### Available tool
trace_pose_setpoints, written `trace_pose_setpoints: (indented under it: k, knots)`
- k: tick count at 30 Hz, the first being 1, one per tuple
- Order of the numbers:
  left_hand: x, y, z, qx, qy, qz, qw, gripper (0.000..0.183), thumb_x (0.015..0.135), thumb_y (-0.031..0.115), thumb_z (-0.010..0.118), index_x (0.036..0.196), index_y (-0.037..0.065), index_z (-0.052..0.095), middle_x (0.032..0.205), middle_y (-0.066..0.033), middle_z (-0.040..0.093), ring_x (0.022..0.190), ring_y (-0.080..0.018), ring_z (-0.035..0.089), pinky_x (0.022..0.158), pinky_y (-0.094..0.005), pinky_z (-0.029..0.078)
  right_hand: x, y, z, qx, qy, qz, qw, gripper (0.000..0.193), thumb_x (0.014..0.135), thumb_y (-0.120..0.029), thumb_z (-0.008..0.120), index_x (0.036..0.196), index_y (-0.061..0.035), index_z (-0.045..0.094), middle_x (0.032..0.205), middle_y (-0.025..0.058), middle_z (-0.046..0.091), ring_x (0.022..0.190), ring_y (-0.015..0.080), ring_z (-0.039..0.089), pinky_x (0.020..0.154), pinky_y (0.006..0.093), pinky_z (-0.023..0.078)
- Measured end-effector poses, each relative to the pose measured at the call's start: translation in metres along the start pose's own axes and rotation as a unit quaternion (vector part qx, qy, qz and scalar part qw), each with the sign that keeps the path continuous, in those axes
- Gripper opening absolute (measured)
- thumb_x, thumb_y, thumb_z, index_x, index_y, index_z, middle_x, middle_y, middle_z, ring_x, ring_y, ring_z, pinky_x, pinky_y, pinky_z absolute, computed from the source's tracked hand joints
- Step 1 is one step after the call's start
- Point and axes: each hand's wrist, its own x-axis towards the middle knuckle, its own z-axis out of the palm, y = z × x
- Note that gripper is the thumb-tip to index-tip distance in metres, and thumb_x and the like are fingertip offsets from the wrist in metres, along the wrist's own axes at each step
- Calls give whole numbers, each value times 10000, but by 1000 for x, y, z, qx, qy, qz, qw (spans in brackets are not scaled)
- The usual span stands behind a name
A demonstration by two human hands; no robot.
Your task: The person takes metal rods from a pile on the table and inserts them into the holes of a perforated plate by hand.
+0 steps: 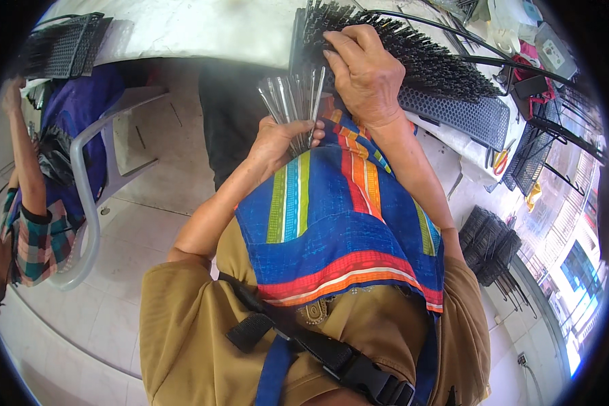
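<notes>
My left hand (pixel 277 141) is closed round a fanned bunch of thin clear tubes (pixel 285 98), held over my lap with their upper ends spread apart. My right hand (pixel 369 74) reaches up to the near left end of a dense mass of short black rods (pixel 419 54). Its thumb and forefinger are bent together there; whatever lies between the tips is too small to make out. The black rods stand packed in a grey-black perforated metal rack (pixel 463 120) with long wire handles. A striped blue apron (pixel 318 203) covers my front.
The white table (pixel 203 34) runs along the far side. To the left, a co-worker's arm (pixel 30 149) reaches toward a similar mesh rack (pixel 68 47), beside a grey plastic chair (pixel 88 169). Stacked black racks (pixel 488 243) stand on the right; scissors (pixel 500 161) hang at the table edge.
</notes>
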Motion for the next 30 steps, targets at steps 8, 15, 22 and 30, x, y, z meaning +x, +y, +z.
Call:
trace_pose_setpoints:
  k: [8, 15, 22, 30]
  knots:
    - [-10, 4, 3, -29, -49, 7, 998, 266, 836, -64, 619, 1101, -77, 606, 910, -187, 682, 757, -243, 689, 682, -318, 588, -38, -2, -14, 125, -162, 266, 942, 159, 766, -80, 732, 914, -27, 703, 740, 31, 648, 618, 66, 596, 547, 240, 467]
    - [-11, 2, 12, -18, -27, -1, 999, 254, 847, -53, 611, 1101, -58, 607, 931, -188, 680, 788, -251, 694, 691, -336, 591, -56, -7, -25, 432, -129, 410, 793, 108, 786, -62, 728, 822, 26, 675, 711, 31, 648, 618, 60, 571, 542, 224, 446]
    - [-11, 7, 16, -83, -16, -27, 996, 246, 846, -27, 632, 1089, -59, 609, 957, -163, 669, 812, -243, 685, 685, -349, 600, -76, -24, -37, 118, -100, -88, 984, 230, 643, -42, 700, 870, -53, 663, 780, 74, 622, 645, 253, 607, 558, 328, 459]
    - [-9, 5, 14, -19, 24, -17, 999, 269, 815, -82, 628, 1084, -75, 605, 920, -183, 665, 759, -250, 685, 652, -330, 597, -99, -6, -6, 356, -155, 243, 889, 139, 755, -47, 709, 876, -14, 649, 740, 65, 643, 566, 169, 604, 500, 298, 458]
